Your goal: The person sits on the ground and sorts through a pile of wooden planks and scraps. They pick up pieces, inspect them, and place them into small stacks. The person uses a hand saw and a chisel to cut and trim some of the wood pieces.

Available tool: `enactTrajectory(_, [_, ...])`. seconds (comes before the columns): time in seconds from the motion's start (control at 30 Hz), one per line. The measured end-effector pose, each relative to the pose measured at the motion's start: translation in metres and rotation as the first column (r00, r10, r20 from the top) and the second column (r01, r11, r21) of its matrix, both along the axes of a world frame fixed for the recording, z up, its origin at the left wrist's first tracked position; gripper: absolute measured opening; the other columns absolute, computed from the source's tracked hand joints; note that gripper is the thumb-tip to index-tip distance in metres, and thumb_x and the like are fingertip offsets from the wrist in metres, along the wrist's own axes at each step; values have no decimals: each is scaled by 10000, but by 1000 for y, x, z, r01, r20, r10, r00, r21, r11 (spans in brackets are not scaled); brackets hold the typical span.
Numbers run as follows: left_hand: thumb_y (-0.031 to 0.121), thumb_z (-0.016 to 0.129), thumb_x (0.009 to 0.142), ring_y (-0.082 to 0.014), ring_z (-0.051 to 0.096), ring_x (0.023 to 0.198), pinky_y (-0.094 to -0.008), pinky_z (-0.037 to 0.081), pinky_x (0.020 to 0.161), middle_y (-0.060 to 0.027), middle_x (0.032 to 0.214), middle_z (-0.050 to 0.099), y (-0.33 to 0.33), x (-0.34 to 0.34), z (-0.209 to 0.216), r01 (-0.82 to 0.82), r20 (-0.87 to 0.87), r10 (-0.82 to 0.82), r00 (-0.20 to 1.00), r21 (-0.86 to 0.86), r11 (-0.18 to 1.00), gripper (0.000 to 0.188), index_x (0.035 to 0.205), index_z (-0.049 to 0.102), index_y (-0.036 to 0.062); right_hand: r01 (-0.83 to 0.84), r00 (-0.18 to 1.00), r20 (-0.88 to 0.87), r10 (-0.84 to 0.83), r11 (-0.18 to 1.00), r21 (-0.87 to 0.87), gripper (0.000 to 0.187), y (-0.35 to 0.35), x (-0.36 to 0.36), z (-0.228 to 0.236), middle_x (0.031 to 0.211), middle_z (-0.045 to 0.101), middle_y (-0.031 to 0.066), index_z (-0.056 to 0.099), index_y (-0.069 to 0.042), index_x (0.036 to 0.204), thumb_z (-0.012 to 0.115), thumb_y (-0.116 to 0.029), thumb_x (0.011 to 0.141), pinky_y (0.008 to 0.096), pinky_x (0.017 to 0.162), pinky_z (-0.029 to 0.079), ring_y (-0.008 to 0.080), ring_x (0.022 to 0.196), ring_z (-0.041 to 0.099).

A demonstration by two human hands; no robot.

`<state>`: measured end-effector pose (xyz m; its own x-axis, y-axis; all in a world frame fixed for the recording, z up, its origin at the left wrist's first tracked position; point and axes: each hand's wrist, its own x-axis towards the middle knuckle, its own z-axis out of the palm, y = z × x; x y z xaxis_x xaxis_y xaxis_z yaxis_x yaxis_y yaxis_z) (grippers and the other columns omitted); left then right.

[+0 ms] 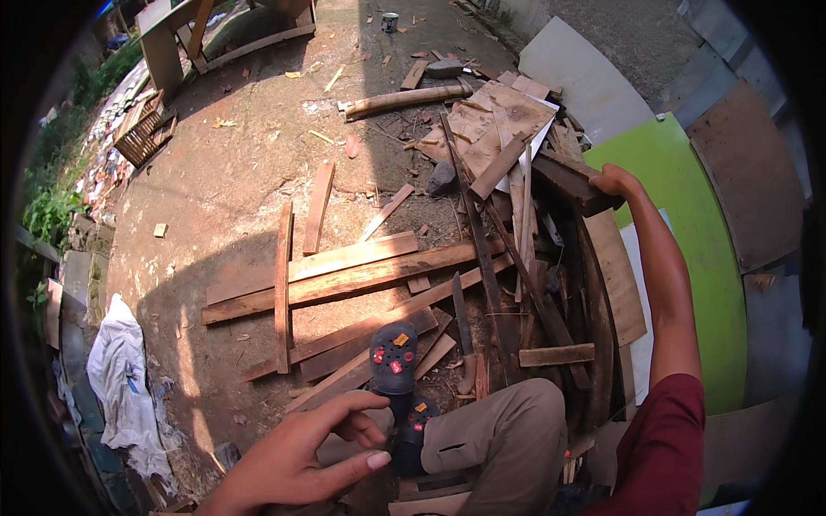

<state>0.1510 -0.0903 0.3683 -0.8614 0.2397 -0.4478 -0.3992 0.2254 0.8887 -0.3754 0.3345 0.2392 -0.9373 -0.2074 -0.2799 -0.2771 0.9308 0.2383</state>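
Observation:
My right hand (613, 182) reaches out to the right and is closed on the end of a thick dark wooden board (564, 182). The board lies at the top of a heap of scrap wood. My left hand (314, 451) hovers near my knees, its fingers loosely bent and apart, with nothing in it. Beyond that hand are my dark clogs (394, 353). Beside them lies a machete (463, 322) with a wooden handle, among the planks. A short wooden piece (557, 355) rests across the heap near my knee.
Loose planks (361, 275) lie ahead of my feet. A rock (442, 178) and a split log (406, 100) are farther off. Green (662, 232) and brown panels (748, 176) stand on the right. A white sack (125, 378) and a slatted crate (142, 133) are at left.

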Motion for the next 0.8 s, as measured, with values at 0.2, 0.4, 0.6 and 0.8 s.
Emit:
enactTrajectory(0.2, [354,709,956,-259,712,873,-370,546,783,-141,915,710,7,33,-13,180,-99,-214,972,-273,945,505,1311,568,24,524,851,430,-301,457,-719,456,70,175,-12,859,720,201,688,121,1020,640,-325,936,406,667,595,282,742,737])
enactTrajectory(0.4, [420,682,967,-211,702,912,-359,546,837,-157,1012,725,-8,53,-67,-150,-186,76,980,-427,892,476,1223,642,21,660,687,697,-205,-224,-717,400,93,399,-46,817,708,111,705,50,993,637,-345,978,350,569,541,204,680,686])
enactTrajectory(0.6, [423,665,979,-233,681,1032,-356,517,924,-182,1099,714,38,79,-81,-292,-399,106,911,-440,849,507,1236,629,-14,490,796,457,-396,-20,-871,397,54,553,-97,858,683,102,658,49,976,655,-347,967,336,717,485,173,779,621])
enactTrajectory(0.8, [532,676,939,-262,698,996,-371,533,876,-232,1046,717,81,46,-117,-360,-323,238,916,-400,843,676,1171,624,-101,490,745,533,-402,-214,-845,508,-34,653,-123,1156,664,186,546,89,1269,645,-315,978,378,913,497,256,1051,641])
